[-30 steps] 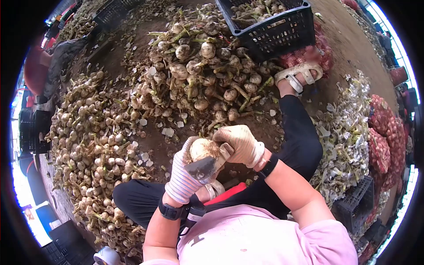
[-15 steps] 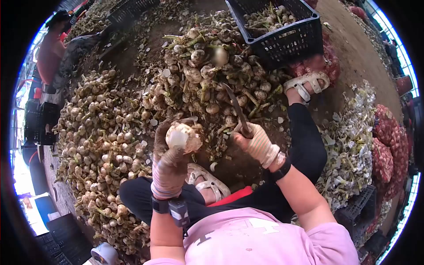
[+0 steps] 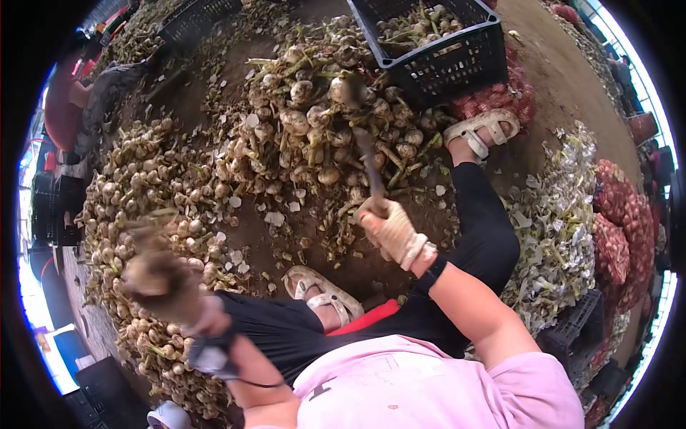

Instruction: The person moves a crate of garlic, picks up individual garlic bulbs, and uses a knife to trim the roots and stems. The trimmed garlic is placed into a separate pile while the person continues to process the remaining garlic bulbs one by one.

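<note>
One knife (image 3: 370,163) sits at one o'clock in the clenched fingers of the right hand (image 3: 389,230), which I'd hold clear of the left hand (image 3: 170,287), too blurred to tell its grip, near garlic bulbs (image 3: 146,187) at nine.

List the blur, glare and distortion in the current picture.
Head view: left hand heavily smeared, anything it holds unreadable; head view: right hand sharper, its knife slightly blurred; head view: bright openings at both side edges burn out to white; head view: fisheye bending, black corners.
</note>
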`<state>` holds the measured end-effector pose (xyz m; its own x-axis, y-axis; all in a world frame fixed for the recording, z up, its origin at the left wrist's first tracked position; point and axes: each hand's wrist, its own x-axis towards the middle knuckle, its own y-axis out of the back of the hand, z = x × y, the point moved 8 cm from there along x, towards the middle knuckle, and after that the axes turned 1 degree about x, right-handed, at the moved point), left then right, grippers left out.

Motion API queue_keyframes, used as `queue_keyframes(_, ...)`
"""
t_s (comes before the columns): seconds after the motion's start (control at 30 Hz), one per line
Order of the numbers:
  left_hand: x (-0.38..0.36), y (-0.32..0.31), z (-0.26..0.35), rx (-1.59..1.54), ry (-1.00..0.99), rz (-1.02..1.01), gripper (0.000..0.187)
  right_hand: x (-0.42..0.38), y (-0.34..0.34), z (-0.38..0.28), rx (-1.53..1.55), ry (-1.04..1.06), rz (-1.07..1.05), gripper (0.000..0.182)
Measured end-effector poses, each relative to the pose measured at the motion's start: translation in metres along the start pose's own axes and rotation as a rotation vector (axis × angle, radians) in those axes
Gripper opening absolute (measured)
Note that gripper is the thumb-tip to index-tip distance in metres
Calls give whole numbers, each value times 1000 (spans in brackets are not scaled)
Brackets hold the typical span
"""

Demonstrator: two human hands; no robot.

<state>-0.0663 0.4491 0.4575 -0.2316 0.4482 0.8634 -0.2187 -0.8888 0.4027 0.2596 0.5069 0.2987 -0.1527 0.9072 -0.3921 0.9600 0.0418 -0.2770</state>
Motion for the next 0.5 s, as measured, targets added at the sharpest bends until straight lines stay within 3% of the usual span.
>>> queue_keyframes(0.07,18,16,-86,-917,608,361,63,-9,5,-21,155,55,71,4)
queue_keyframes(0.13,11,-14,-136,-1822,1214,738,62,-13,8,-37,246,61,99,5)
queue_keyframes(0.17,-27,-43,-173,-1628,1167,440,44,-11,11,-42,279,87,90,6)
queue_keyframes(0.23,-73,-122,-84,-931,1095,-259,39,-13,16,-50,327,124,117,9)
queue_keyframes(0.27,-108,-162,-38,-880,1147,-529,37,-13,18,-53,366,136,121,11)
queue_keyframes(0.33,-193,-220,39,-807,1485,-1017,35,-13,24,-54,377,102,153,15)
queue_keyframes(0.37,-234,-253,63,-930,1331,-1108,46,-13,25,-56,402,106,138,18)
queue_keyframes(0.4,-282,-284,68,-784,1104,-1154,57,-13,25,-58,426,110,127,20)
queue_keyframes(0.43,-302,-298,82,-556,963,-1337,68,-13,23,-61,466,116,89,22)
queue_keyframes(0.47,-309,-305,90,-128,822,-1556,76,-14,21,-66,435,87,121,19)
queue_keyframes(0.5,-305,-308,102,22,734,-1585,78,-15,18,-70,403,35,145,19)
